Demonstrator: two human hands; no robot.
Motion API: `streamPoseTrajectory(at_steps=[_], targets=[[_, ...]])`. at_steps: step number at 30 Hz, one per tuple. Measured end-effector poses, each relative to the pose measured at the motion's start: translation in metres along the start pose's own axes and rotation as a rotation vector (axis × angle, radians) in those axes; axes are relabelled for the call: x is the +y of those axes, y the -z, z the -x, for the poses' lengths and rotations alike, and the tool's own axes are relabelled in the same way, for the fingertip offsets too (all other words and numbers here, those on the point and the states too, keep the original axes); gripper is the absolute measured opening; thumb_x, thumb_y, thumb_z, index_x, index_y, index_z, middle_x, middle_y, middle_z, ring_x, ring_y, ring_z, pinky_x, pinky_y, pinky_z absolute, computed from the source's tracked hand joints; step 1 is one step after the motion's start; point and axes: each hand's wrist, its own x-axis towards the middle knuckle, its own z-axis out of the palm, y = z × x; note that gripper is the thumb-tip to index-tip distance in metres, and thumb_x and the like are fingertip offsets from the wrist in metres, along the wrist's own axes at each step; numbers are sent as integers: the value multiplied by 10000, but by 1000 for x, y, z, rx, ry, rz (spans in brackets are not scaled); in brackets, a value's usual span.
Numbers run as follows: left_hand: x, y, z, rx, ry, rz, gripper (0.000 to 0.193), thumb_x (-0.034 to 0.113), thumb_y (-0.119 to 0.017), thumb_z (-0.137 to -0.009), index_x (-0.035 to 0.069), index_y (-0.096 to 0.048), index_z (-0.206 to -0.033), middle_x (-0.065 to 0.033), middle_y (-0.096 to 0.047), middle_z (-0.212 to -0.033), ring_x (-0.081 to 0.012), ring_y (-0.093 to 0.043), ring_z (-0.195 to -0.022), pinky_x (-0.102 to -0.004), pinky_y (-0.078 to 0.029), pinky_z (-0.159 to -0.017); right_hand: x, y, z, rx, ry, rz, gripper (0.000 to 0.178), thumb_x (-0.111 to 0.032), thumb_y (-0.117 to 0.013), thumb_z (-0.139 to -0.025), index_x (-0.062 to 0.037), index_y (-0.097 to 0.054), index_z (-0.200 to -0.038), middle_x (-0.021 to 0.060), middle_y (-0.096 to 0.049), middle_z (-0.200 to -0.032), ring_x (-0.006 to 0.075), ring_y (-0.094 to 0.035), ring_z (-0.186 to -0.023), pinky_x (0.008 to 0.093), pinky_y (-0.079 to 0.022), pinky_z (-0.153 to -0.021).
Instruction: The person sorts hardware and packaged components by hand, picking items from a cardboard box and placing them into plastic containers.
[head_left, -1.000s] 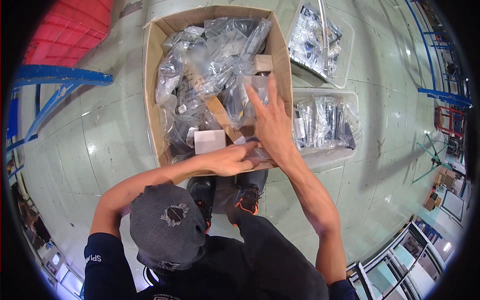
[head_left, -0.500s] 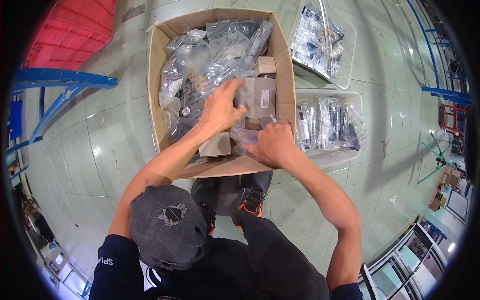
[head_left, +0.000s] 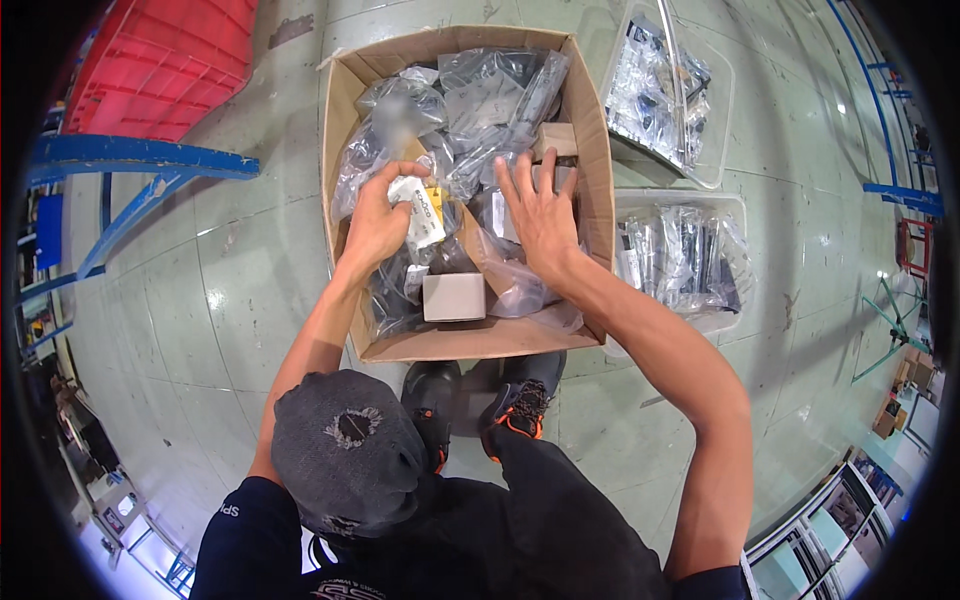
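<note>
In the large open cardboard box [head_left: 595, 120], my left hand [head_left: 378, 222] pinches a white-labelled packet [head_left: 427, 218] with a yellow patch beside the label. My right hand [head_left: 545, 215] lies with fingers spread over a brown carton [head_left: 497, 215], covering much of it. A smaller carton [head_left: 556, 140] sits just past its fingertips. Between the hands runs a crumpled clear plastic bag [head_left: 515, 285]. Nearer the front wall stands a pale small box [head_left: 454, 297]. Clear bags of parts [head_left: 490, 105] fill the far half.
To the right of the cardboard box are two clear plastic bins, one with bagged silver parts [head_left: 680, 255], the farther one with more packets [head_left: 660, 90]. A blue metal frame [head_left: 150, 155] and a red crate [head_left: 165, 65] stand at left. My shoes [head_left: 520, 405] are close to the box's front.
My left hand has moved left and now holds the labelled packet. My right hand has let go of the plastic bag and moved farther into the box, fingers spreading over the carton.
</note>
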Motion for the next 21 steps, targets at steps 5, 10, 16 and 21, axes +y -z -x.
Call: streamPoseTrajectory(at_steps=[5,10,16,21], targets=[[5,-4,2,15,-11,6,487,-163,-356,-678,27,-603,-1051,-117,-621,-1022,-193,-611,-929,-294,-462,-848,7,7,16,39,61,20,848,-259,-715,-690,-13,-327,-1403,160,-433,-1279,337,-394,-1232,538,-314,-1046],[14,2,3,40,123,47,287,-47,-504,-735,39,-604,-990,-85,-602,-860,-162,-584,-814,-294,-465,-756,1,49,64,-239,340,-135,793,-268,-683,-719,16,-360,-1385,180,-439,-1291,327,-408,-1208,536,-318,-1036],[3,-9,-1,91,-35,-216,489,360,-836,-659,36,-473,-718,-92,-532,-632,-169,-509,-573,-332,-444,-584,13,13,12,-453,208,-588,541,-273,-523,-871,79,-450,-1275,223,-538,-1210,374,-512,-1148,540,-418,-946],[11,-19,18,-229,-97,-480,349,216,-750,-708,42,-532,-917,-184,-623,-774,-345,-619,-761,-408,-487,-731,-17,-14,-19,-135,-154,-542,351,-135,-544,-856,69,-496,-1138,223,-604,-980,345,-677,-835,360,-582,-676]])
